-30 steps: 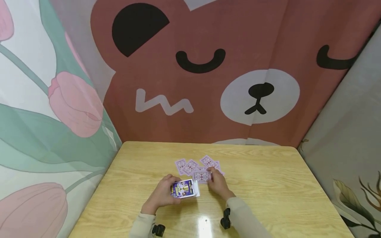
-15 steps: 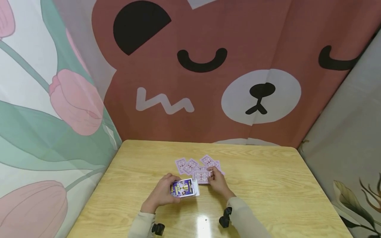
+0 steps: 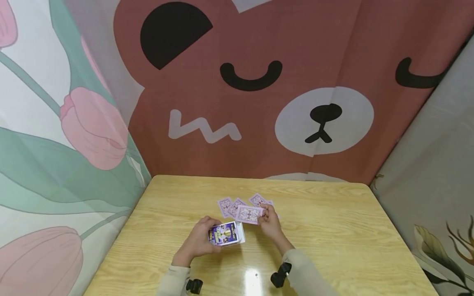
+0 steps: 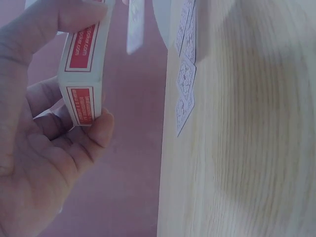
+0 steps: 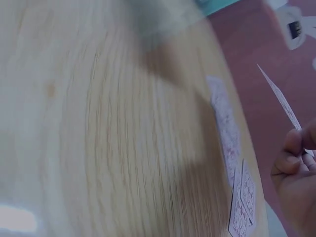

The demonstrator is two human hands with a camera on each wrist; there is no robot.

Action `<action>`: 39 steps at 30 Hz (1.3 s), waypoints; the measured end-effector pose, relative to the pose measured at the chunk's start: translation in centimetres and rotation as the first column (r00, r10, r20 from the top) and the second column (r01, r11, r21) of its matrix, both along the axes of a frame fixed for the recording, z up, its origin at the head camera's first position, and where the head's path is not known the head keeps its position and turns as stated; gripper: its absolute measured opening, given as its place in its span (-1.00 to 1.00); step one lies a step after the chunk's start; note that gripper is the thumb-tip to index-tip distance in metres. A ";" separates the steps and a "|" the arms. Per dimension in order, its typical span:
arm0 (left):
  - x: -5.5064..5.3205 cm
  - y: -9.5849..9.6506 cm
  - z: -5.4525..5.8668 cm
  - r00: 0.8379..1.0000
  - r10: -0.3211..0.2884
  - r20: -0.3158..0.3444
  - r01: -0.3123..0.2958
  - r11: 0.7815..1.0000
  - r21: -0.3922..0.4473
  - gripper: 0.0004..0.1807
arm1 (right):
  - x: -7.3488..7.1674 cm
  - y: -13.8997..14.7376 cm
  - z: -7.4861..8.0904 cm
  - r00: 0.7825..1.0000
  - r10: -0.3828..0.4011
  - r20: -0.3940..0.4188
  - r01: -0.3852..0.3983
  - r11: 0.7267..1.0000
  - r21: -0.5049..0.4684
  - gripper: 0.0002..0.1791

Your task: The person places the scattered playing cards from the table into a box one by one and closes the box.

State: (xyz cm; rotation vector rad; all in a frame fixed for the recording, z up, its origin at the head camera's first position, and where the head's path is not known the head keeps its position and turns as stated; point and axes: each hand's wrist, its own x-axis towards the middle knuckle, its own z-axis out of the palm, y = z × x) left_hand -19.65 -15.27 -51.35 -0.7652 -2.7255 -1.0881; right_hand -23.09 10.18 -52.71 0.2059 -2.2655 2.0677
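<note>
My left hand [image 3: 199,240] grips a playing card box [image 3: 223,233] with a purple picture face. Its white flap stands open at the right end. In the left wrist view, the same card box [image 4: 83,55] shows red-and-white sides, with thumb and fingers round it. My right hand [image 3: 271,225] pinches a playing card [image 3: 247,214] by its right edge, patterned back up. The right wrist view has this playing card [image 5: 282,101] edge-on, raised off the table. Whether it is a single card I cannot tell.
Several playing cards [image 3: 224,206] lie back up on the wooden table [image 3: 326,230], some overlapping, partly behind the held card and the right hand. A curtain with a bear print [image 3: 207,94] hangs behind the table's far edge, with printed fabric at both sides.
My right hand has lifted the playing card off the table and tilted it slightly. My left hand has shifted a little left with the card box.
</note>
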 end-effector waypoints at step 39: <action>0.0 0.2 0.4 0.999 0.039 0.035 -0.040 0.999 0.014 -0.31 | 2.9 1.4 0.2 0.985 -0.129 0.113 0.153 0.959 -0.239 -0.56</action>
